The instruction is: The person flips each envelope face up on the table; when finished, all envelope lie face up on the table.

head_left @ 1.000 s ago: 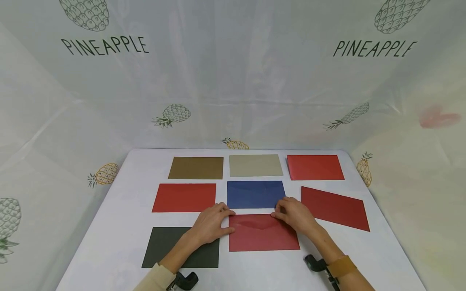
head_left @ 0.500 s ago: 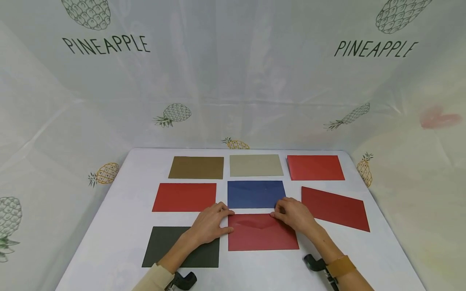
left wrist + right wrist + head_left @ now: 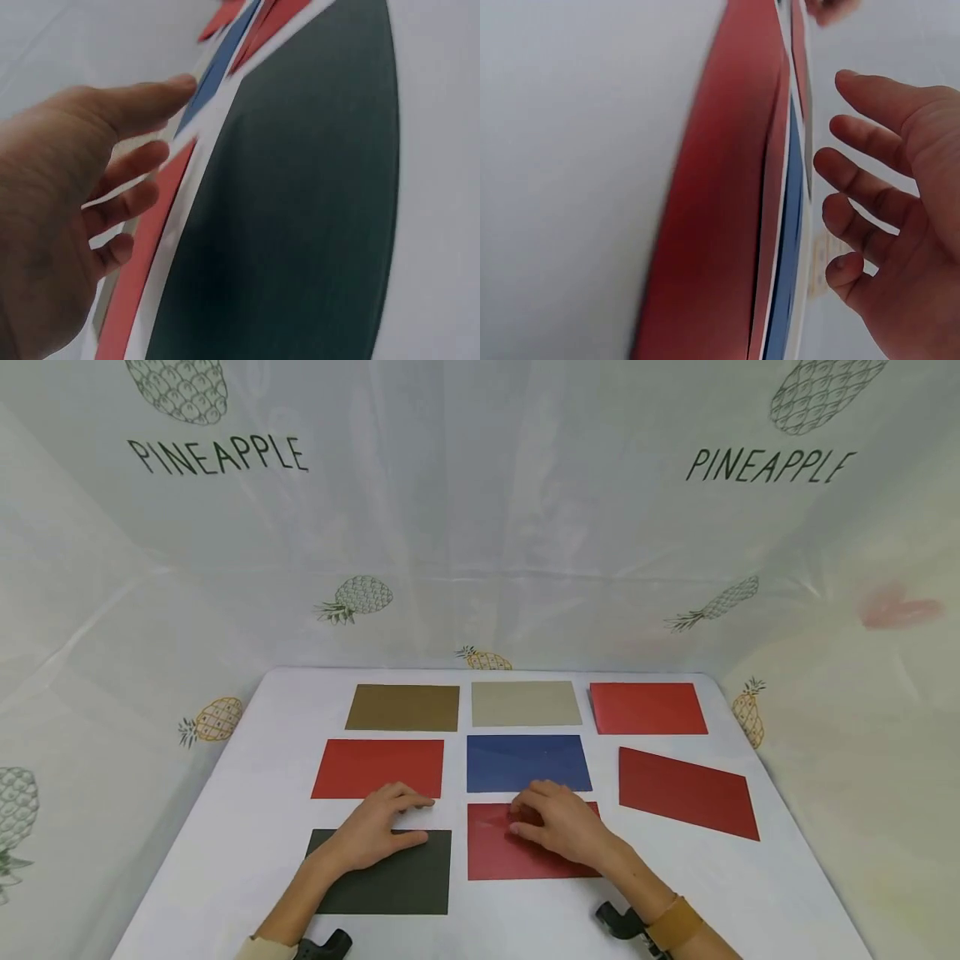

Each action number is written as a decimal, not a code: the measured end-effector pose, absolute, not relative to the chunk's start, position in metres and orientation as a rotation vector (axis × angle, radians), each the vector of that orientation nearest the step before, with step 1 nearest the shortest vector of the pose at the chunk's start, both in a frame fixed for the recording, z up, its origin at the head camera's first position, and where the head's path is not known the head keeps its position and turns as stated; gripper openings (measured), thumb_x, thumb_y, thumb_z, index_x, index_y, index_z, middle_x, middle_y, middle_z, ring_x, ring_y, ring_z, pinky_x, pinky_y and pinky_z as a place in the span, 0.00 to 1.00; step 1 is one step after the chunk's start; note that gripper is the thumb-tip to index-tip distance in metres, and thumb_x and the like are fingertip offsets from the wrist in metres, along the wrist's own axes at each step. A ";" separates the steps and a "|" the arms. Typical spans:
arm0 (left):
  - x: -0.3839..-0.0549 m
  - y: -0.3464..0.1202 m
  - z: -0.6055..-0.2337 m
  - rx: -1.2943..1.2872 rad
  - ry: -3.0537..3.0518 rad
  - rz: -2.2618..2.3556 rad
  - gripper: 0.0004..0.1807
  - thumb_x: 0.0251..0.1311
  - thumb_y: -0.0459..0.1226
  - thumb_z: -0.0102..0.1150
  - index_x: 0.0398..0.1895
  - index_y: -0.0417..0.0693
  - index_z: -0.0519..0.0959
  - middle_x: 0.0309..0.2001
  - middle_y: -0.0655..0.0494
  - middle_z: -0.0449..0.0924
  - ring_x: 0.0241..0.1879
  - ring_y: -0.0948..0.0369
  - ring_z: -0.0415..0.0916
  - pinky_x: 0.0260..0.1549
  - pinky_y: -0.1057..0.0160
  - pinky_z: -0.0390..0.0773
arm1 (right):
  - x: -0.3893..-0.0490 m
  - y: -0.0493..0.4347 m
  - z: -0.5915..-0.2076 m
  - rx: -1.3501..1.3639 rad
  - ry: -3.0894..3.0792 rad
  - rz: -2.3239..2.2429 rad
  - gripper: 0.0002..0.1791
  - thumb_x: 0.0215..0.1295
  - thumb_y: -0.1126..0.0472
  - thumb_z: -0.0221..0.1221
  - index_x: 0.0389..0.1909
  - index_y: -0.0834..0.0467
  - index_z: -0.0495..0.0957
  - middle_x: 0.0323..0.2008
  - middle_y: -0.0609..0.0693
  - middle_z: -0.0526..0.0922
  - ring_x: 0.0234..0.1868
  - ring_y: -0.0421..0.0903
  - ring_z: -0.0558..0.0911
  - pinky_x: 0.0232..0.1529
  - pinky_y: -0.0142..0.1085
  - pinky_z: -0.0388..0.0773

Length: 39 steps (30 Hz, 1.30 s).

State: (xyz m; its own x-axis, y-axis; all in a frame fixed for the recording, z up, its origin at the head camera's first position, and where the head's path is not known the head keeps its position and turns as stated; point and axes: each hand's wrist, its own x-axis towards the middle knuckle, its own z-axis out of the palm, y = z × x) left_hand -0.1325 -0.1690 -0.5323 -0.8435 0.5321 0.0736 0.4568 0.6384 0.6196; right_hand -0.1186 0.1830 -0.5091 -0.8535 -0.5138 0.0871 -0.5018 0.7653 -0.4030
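My left hand [image 3: 371, 829] hovers at the dark green sheet [image 3: 405, 885], fingers apart and holding nothing. In the left wrist view its thumb and loosely bent fingers stand clear of the green paper. Over the front middle red sheet [image 3: 487, 856], my right hand [image 3: 562, 825] has loosely curved fingers with nothing between them. That sheet has a flap-like crease [image 3: 769, 150], plain in the right wrist view, and the hand partly covers it in the head view. Just beyond it lies a blue sheet [image 3: 525, 760]. A red sheet [image 3: 378, 768] lies beyond the left fingertips.
Brown [image 3: 405, 707], beige [image 3: 525, 703] and red [image 3: 648, 708] sheets form the back row. Another red sheet [image 3: 686, 793] lies slanted at the right. All are on a white table [image 3: 202, 860], with a pineapple-print curtain [image 3: 480, 510] behind.
Both hands have left the top edge of the front red sheet. The left hand has moved left over the green sheet; the right has shifted left above the red one.
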 end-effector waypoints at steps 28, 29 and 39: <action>-0.107 -0.318 -0.538 0.806 2.965 0.939 0.30 0.43 0.32 0.78 0.53 0.60 0.84 0.51 0.65 0.75 0.53 0.68 0.64 0.50 0.67 0.63 | -0.102 0.096 -0.522 -1.220 2.761 -0.370 0.42 0.57 0.30 0.65 0.70 0.43 0.69 0.61 0.44 0.72 0.61 0.43 0.72 0.56 0.43 0.76; -0.107 -0.318 -0.538 0.796 2.969 0.920 0.30 0.42 0.37 0.80 0.54 0.61 0.84 0.51 0.66 0.74 0.52 0.68 0.63 0.49 0.66 0.63 | -0.102 0.094 -0.522 -1.209 2.766 -0.364 0.44 0.55 0.29 0.65 0.70 0.44 0.69 0.61 0.44 0.72 0.61 0.43 0.72 0.57 0.43 0.76; -0.108 -0.314 -0.536 0.663 2.914 0.832 0.38 0.31 0.60 0.82 0.53 0.69 0.80 0.51 0.62 0.69 0.52 0.56 0.64 0.46 0.47 0.64 | -0.100 0.084 -0.527 -1.152 2.872 -0.280 0.45 0.50 0.27 0.68 0.64 0.50 0.74 0.59 0.43 0.71 0.56 0.43 0.72 0.53 0.38 0.76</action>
